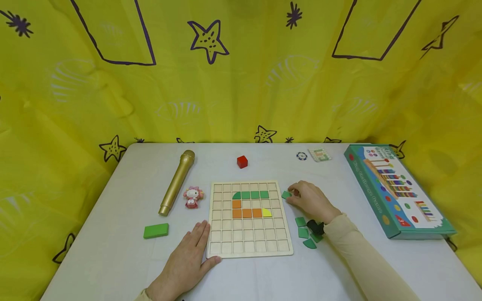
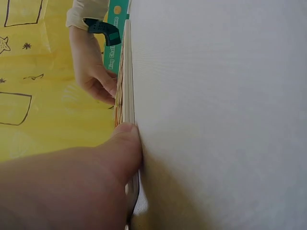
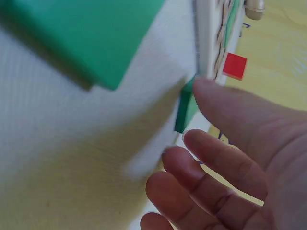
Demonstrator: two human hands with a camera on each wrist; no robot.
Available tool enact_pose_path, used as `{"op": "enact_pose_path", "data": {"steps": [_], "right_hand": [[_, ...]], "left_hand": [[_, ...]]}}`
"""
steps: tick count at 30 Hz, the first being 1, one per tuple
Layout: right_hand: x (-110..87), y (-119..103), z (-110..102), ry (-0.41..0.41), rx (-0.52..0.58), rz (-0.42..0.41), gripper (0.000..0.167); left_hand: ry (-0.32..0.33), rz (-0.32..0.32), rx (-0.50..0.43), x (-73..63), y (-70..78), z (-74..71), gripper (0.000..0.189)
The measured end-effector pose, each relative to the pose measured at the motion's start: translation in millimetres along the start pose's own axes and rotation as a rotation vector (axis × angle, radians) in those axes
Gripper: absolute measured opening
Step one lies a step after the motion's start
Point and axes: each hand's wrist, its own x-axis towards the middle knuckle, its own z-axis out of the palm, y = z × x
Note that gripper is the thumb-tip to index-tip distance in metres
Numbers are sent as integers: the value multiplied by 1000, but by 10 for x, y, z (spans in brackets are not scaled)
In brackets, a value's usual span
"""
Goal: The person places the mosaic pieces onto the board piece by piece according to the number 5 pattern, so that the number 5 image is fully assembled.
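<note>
My right hand (image 1: 310, 201), nearly closed, pinches a green tile (image 1: 285, 195); just left of it lies the grid board (image 1: 249, 236), my straight-fingered left hand (image 1: 185, 261) against its opposite edge.

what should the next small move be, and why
Probably bring the green tile onto the wooden board, perhaps into the bare cell at the right end of the green row: the right hand is at that tile, just beside the board, and the left hand rests against the board's left edge.
</note>
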Motion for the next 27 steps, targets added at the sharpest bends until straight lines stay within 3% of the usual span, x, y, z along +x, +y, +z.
{"op": "enact_pose_path", "data": {"steps": [8, 15, 18, 21, 24, 27], "right_hand": [[56, -19, 53, -14, -25, 10, 24], [-79, -116, 23, 14, 77, 25, 25], [-217, -247, 41, 40, 161, -51, 23], [-344, -375, 105, 40, 198, -185, 16], [-418, -443, 188, 20, 167, -303, 12], [-446, -472, 259, 1, 108, -362, 11]], "left_hand": [[3, 6, -4, 7, 2, 5, 83], [-3, 7, 1, 5, -2, 5, 84], [-7, 10, 5, 9, -3, 3, 84], [-12, 10, 11, 11, -5, 0, 84], [-16, 8, 11, 6, -8, -2, 85], [-12, 10, 9, 7, -10, -3, 85]]}}
